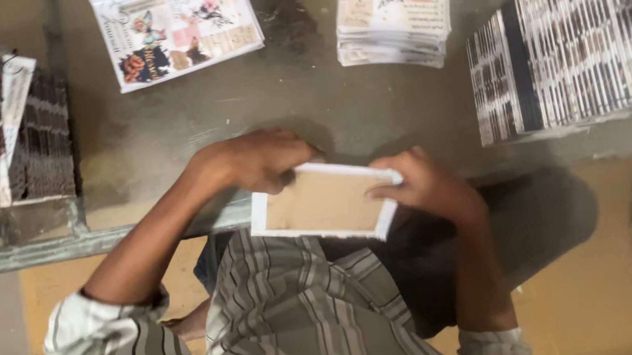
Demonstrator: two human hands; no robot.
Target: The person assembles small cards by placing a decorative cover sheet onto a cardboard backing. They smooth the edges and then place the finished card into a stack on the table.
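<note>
A person holds a brown, white-edged booklet at the near edge of the table, left hand closed on its upper left corner, right hand pinching its right end. The booklet's long axis runs between the hands; printed sheet stacks lie beyond it.
</note>
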